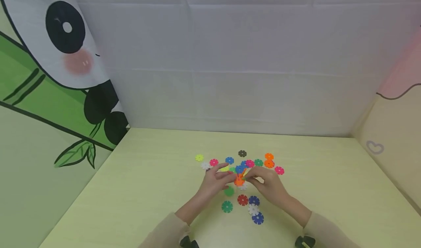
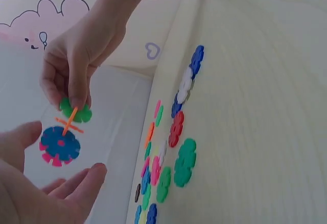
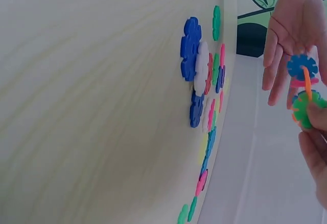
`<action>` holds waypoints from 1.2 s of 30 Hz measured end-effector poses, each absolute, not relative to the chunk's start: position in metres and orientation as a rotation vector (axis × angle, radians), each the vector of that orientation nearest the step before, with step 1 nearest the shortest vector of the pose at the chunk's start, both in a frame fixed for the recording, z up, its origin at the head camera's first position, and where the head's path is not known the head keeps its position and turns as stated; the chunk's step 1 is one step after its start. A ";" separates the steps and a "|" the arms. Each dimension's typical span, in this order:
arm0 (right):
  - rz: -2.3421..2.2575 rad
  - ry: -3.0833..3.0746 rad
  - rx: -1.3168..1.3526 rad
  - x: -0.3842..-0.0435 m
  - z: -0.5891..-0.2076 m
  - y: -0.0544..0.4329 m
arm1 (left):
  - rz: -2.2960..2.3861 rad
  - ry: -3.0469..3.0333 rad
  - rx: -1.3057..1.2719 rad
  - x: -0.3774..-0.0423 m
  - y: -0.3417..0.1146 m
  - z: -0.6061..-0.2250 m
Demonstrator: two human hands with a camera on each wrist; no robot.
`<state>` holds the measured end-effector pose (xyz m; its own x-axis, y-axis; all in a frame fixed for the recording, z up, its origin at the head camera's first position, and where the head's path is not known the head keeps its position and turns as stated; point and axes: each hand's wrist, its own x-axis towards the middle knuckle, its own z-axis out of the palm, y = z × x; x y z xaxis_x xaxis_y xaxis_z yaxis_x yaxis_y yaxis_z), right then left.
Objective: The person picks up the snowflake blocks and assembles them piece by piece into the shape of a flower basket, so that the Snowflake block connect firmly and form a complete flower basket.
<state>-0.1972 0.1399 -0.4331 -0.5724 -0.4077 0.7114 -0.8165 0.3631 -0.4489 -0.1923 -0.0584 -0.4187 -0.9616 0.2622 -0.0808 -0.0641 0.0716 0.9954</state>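
Between the two hands hangs a small joined piece of slotted, flower-shaped plastic discs. Its green disc (image 2: 75, 110) is pinched between the thumb and fingers of my right hand (image 1: 267, 183). An orange disc (image 2: 70, 122), seen nearly edge-on, links the green one to a blue disc (image 2: 60, 143) with pink showing behind it. My left hand (image 1: 215, 182) is held beside the piece, thumb and fingers spread around the blue end. Whether its fingertips touch the discs I cannot tell. In the right wrist view the left palm (image 3: 294, 35) faces the piece, fingers extended.
Several loose discs lie around the hands on the pale yellow table (image 1: 131, 175). Nearest are a red disc (image 1: 242, 200), a green disc (image 1: 227, 206) and a white disc (image 1: 253, 209) between blue ones. Behind stands a white wall sheet (image 1: 250, 65).
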 end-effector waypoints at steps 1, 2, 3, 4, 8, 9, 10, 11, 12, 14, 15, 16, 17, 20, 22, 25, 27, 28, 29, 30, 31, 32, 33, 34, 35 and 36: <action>1.131 -2.139 1.093 -0.198 -0.433 0.141 | 1.940 2.093 0.251 -0.196 -0.062 -0.423; 1.152 -2.135 1.130 -0.198 -0.433 0.142 | 1.909 2.066 0.290 -0.199 -0.064 -0.424; 1.172 -2.136 1.162 -0.199 -0.433 0.142 | 1.876 2.043 0.329 -0.202 -0.067 -0.426; 1.191 -2.140 1.188 -0.199 -0.433 0.143 | 1.846 2.024 0.366 -0.203 -0.069 -0.427; 1.253 -2.290 1.146 -0.197 -0.433 0.145 | 1.774 1.997 0.444 -0.207 -0.073 -0.430; 1.261 -2.368 1.098 -0.196 -0.433 0.147 | 1.764 2.015 0.445 -0.207 -0.074 -0.430; 1.269 -2.460 1.047 -0.194 -0.433 0.149 | 1.761 2.029 0.443 -0.208 -0.075 -0.431; 1.267 -2.561 1.001 -0.193 -0.434 0.151 | 1.760 2.045 0.430 -0.208 -0.076 -0.432; 1.260 -2.664 0.961 -0.191 -0.436 0.153 | 1.758 2.066 0.414 -0.209 -0.078 -0.433; 1.247 -2.857 0.911 -0.188 -0.441 0.158 | 1.764 2.100 0.379 -0.209 -0.080 -0.434; 1.222 -2.935 0.906 -0.187 -0.444 0.160 | 1.767 2.112 0.362 -0.210 -0.082 -0.435; 1.196 -2.997 0.911 -0.186 -0.447 0.161 | 1.769 2.118 0.347 -0.210 -0.083 -0.435; 1.172 -3.040 0.924 -0.185 -0.450 0.162 | 1.772 2.123 0.337 -0.210 -0.084 -0.435; 1.121 -3.078 0.954 -0.184 -0.458 0.164 | 1.778 2.126 0.324 -0.210 -0.086 -0.434; 1.108 -3.066 0.975 -0.183 -0.460 0.165 | 1.780 2.127 0.320 -0.209 -0.086 -0.433; 1.137 -3.053 0.995 -0.183 -0.459 0.166 | 1.786 2.127 0.311 -0.208 -0.086 -0.434; 1.171 -3.049 1.008 -0.183 -0.458 0.166 | 1.795 2.124 0.307 -0.208 -0.086 -0.434; 1.185 -3.041 1.018 -0.183 -0.457 0.165 | 1.799 2.122 0.304 -0.208 -0.085 -0.434; 1.199 -3.026 1.030 -0.183 -0.456 0.165 | 1.805 2.121 0.303 -0.208 -0.085 -0.435; 1.209 -3.013 1.027 -0.183 -0.454 0.165 | 1.811 2.118 0.305 -0.208 -0.084 -0.434; 1.212 -2.994 1.018 -0.183 -0.453 0.164 | 1.818 2.114 0.303 -0.209 -0.084 -0.434; 1.219 -2.963 1.000 -0.183 -0.451 0.163 | 1.825 2.106 0.300 -0.209 -0.083 -0.434; 1.228 -2.914 0.977 -0.183 -0.449 0.162 | 1.829 2.106 0.304 -0.209 -0.082 -0.434; 1.242 -2.849 0.953 -0.182 -0.446 0.160 | 1.835 2.102 0.299 -0.209 -0.081 -0.433; 1.254 -2.778 0.921 -0.182 -0.444 0.157 | 1.841 2.100 0.296 -0.209 -0.080 -0.432; 1.262 -2.698 0.889 -0.182 -0.441 0.155 | 1.845 2.102 0.292 -0.209 -0.078 -0.432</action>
